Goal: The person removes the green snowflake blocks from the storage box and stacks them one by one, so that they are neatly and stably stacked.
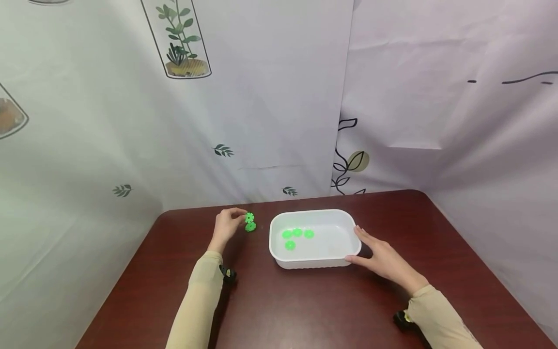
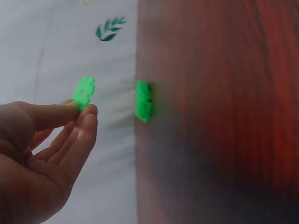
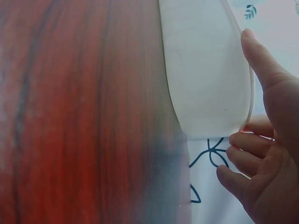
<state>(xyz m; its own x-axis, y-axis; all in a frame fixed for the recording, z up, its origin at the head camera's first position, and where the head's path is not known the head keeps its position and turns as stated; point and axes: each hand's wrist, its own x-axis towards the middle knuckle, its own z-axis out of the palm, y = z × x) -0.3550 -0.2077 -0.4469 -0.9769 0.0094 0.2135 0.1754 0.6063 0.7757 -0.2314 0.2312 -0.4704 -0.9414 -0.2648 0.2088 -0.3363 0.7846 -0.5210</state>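
Observation:
The left hand pinches a green flower-shaped piece between thumb and fingertips, as the left wrist view also shows with the piece upright. Just below the held piece, a green piece or small stack lies on the table. The right hand is at the right end of a white tray, its thumb and fingers spread and touching the rim. In the right wrist view the same hand rests against the tray's end. Several green pieces lie inside at the left.
The dark red-brown table reaches back to a white printed cloth hanging behind it and at both sides. A black band is on the left wrist, and another on the right.

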